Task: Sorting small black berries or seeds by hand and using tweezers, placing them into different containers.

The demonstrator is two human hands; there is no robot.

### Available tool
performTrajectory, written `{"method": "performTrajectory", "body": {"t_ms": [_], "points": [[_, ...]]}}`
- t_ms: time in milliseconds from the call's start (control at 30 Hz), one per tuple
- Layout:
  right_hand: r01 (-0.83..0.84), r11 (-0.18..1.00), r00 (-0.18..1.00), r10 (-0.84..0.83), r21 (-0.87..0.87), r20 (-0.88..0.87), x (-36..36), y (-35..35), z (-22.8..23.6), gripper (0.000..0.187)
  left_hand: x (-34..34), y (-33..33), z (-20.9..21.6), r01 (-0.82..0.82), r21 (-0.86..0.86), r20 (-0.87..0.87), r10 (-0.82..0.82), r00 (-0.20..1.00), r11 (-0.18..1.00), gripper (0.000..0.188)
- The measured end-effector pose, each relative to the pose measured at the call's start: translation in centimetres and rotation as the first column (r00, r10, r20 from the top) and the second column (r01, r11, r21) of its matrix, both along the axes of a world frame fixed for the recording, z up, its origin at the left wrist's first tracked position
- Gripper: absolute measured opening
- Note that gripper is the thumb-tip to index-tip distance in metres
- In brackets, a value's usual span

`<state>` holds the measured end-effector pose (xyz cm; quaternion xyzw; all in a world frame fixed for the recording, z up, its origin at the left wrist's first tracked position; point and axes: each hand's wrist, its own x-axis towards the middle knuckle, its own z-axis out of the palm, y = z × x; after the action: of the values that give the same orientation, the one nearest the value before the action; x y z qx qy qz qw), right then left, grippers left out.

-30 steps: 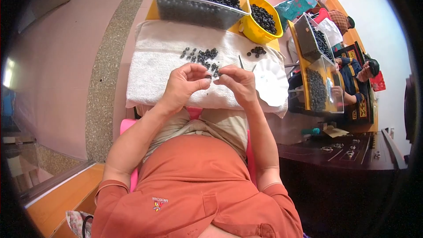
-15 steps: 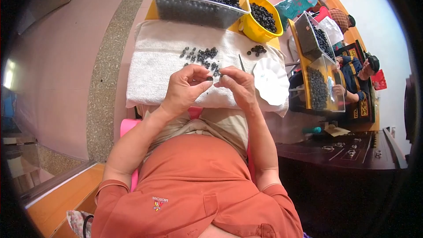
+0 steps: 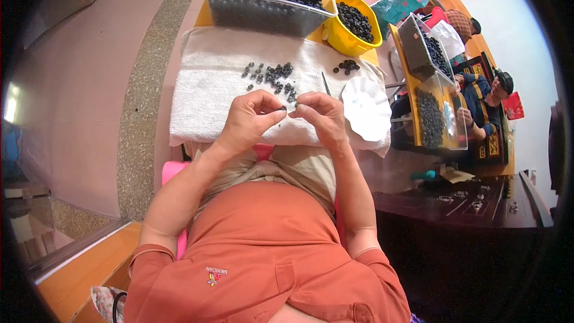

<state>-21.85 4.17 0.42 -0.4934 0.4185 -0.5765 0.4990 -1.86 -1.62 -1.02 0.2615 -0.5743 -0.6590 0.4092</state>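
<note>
My left hand (image 3: 254,116) pinches a small black ring-shaped piece (image 3: 283,108) between thumb and finger, above the near part of a white towel (image 3: 209,96). Close beside it, my right hand (image 3: 323,116) is closed in a pinch; a dark speck shows at its fingertips, too small to name. Just beyond both hands lies a loose group of small black pieces (image 3: 278,74). A second little heap of black pieces (image 3: 346,67) sits farther right. Near my right hand are a thin dark pointed tool (image 3: 326,84) and a white wavy-edged dish (image 3: 366,109).
At the table's far side stand a clear plastic bin (image 3: 263,17) full of black pieces and a yellow bucket (image 3: 348,42) with more. To the right, another table holds clear bins (image 3: 442,113) of black pieces, where a person (image 3: 487,98) sits. A dark cabinet top (image 3: 460,203) lies nearer.
Both hands stay nearly in place, still pinching close together. The view has shifted slightly. At the right table, the other person's head and hand have moved a little.
</note>
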Motion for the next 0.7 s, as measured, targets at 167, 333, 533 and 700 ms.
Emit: {"method": "performTrajectory", "body": {"t_ms": [167, 333, 533, 700], "points": [[0.040, 0.999, 0.999, -0.041, -0.021, -0.029, 0.3, 0.0, -0.3, 0.010, -0.1, 0.1, -0.1, 0.028, 0.024, 0.029, -0.029, 0.999, 0.999, 0.011], [0.066, 0.954, 0.646, -0.265, -0.293, -0.716, 0.7, -0.2, -0.6, 0.013, -0.1, -0.1, -0.1, 0.000, 0.061, 0.005, 0.000, 1.000, 0.998, 0.015], [-0.084, 0.925, 0.080, -0.365, -0.371, -0.928, 1.6, -0.7, -1.0, 0.009, -0.1, -0.5, -1.0, -0.022, 0.044, 0.037, 0.020, 0.999, 0.999, 0.018], [-0.053, 0.921, 0.180, -0.370, -0.385, -0.911, 0.7, -0.3, 0.7, 0.011, 0.1, -0.8, -0.8, -0.024, 0.097, 0.041, 0.021, 0.999, 0.995, 0.020]]}}
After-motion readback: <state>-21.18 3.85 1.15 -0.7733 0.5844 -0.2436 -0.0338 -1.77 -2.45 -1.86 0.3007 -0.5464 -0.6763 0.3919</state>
